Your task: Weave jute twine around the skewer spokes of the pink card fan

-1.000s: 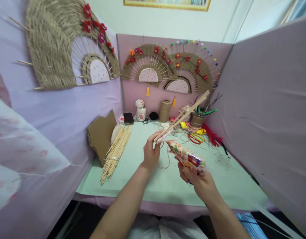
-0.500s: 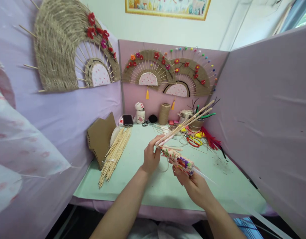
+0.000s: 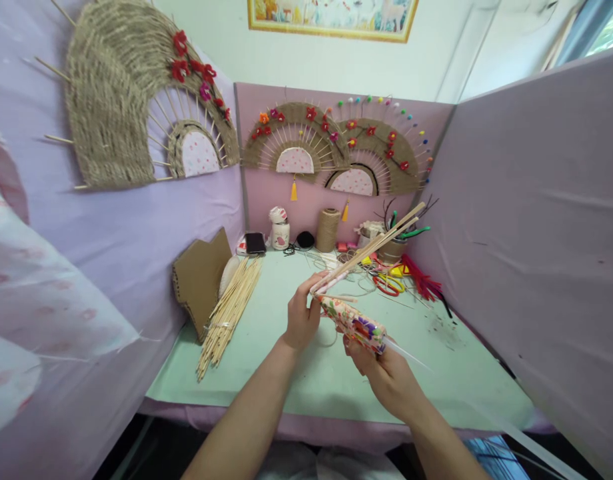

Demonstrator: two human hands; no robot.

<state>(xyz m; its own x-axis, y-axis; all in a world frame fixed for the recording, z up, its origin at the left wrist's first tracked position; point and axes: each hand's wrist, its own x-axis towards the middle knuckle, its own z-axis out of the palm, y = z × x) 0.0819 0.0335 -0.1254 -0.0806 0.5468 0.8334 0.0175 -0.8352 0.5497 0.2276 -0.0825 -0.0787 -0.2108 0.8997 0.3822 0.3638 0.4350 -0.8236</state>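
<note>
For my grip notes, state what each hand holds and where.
Left hand: wooden sticks, by their near ends. Right hand: floral glue gun, by its handle.

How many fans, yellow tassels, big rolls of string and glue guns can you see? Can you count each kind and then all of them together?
Fans: 3
Yellow tassels: 2
Big roll of string: 1
Glue gun, in the right hand: 1
Total: 7

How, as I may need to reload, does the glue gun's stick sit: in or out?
Partly in: the translucent stick juts from the back of the glue gun; the rest is hidden.
</note>
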